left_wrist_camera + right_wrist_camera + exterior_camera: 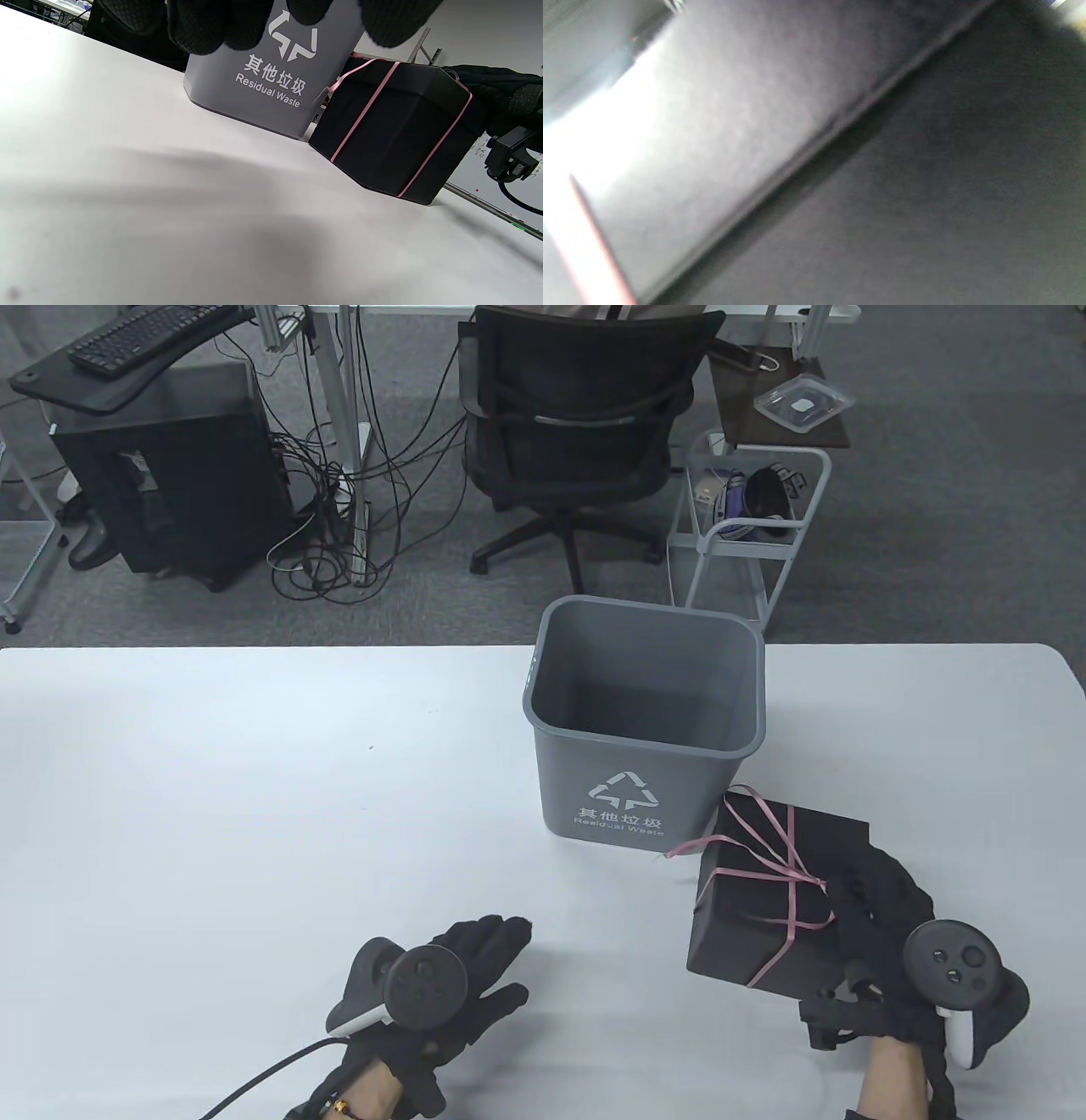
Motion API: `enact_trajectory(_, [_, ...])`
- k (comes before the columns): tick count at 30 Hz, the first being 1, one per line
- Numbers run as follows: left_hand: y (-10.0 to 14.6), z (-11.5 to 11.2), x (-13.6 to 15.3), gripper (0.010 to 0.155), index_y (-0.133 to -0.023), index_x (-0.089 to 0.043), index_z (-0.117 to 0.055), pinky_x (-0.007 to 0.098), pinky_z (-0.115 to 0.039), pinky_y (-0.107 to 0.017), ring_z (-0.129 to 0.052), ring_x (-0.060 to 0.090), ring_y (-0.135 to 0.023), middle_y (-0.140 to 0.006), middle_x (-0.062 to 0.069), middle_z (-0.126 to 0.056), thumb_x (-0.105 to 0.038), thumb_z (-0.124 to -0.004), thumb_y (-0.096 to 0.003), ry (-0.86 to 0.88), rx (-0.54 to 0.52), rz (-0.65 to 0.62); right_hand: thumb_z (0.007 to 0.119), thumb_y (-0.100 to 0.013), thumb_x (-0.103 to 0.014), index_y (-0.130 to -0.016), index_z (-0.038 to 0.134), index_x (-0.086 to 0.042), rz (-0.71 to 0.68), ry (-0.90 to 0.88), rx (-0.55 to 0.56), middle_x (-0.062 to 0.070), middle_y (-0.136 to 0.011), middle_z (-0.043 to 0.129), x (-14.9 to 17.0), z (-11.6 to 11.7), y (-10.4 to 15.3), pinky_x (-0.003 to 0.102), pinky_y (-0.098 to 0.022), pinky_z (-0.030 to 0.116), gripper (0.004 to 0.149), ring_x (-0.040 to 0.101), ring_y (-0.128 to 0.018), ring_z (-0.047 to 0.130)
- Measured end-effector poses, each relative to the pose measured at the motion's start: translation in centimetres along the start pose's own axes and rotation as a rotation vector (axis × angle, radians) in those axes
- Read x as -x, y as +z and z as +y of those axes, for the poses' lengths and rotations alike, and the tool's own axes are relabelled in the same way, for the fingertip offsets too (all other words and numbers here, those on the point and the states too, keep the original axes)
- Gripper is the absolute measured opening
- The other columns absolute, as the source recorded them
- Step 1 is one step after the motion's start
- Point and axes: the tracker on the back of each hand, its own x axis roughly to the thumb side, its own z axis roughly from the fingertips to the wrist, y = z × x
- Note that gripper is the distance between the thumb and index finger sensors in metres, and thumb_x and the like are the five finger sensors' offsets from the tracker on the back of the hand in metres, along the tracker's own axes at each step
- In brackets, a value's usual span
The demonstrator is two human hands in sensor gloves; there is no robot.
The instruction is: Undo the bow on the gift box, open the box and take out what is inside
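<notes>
The black gift box [755, 908], tied with a thin pink ribbon [793, 869], sits at the table's right, just in front of the bin. In the left wrist view the gift box [394, 135] is tilted, one lower edge on the table, with the ribbon [362, 114] running down its sides. My right hand [865, 916] grips its near right corner, fingers curled over the top edge. The right wrist view is filled by a blurred box side [925, 190] and a strip of ribbon [594, 245]. My left hand [501, 963] lies flat and empty on the table, well left of the box.
A grey waste bin [645, 780] stands open on the table behind the box, almost touching it; the bin [254, 101] fills the top of the left wrist view. The white table [212, 814] stretches left. An office chair [577, 432] and a wire cart [747, 526] stand beyond the far edge.
</notes>
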Motion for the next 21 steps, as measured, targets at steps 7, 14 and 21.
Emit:
enact_trajectory(7, [0.0, 0.0, 0.0, 0.070, -0.116, -0.018, -0.039, 0.065, -0.059, -0.067, -0.063, 0.049, -0.100, -0.115, 0.020, -0.053, -0.051, -0.064, -0.0601, 0.003, -0.001, 0.001, 0.089, -0.047, -0.033, -0.097, 0.074, -0.027, -0.023, -0.070, -0.058, 0.004, -0.103, 0.076, 0.1, 0.1, -0.1, 0.048, -0.067, 0.068, 0.053, 0.037, -0.087, 0.076])
enact_trajectory(14, [0.0, 0.0, 0.0, 0.070, -0.116, -0.018, -0.039, 0.065, -0.059, -0.067, -0.063, 0.049, -0.100, -0.115, 0.020, -0.053, -0.051, -0.064, -0.0601, 0.003, -0.001, 0.001, 0.088, -0.047, -0.035, -0.097, 0.075, -0.026, -0.107, -0.033, -0.114, 0.005, -0.102, 0.078, -1.4, 0.9, 0.2, 0.049, -0.065, 0.070, 0.052, 0.037, -0.085, 0.079])
enact_trajectory(21, [0.0, 0.0, 0.0, 0.070, -0.116, -0.018, -0.039, 0.065, -0.059, -0.067, -0.063, 0.048, -0.100, -0.115, 0.020, -0.053, -0.051, -0.064, -0.0601, 0.004, 0.000, 0.001, 0.087, -0.048, -0.037, -0.097, 0.075, -0.025, -0.214, 0.045, -0.161, 0.007, -0.101, 0.079, -4.0, 2.4, 1.0, 0.048, -0.062, 0.072, 0.052, 0.038, -0.081, 0.082])
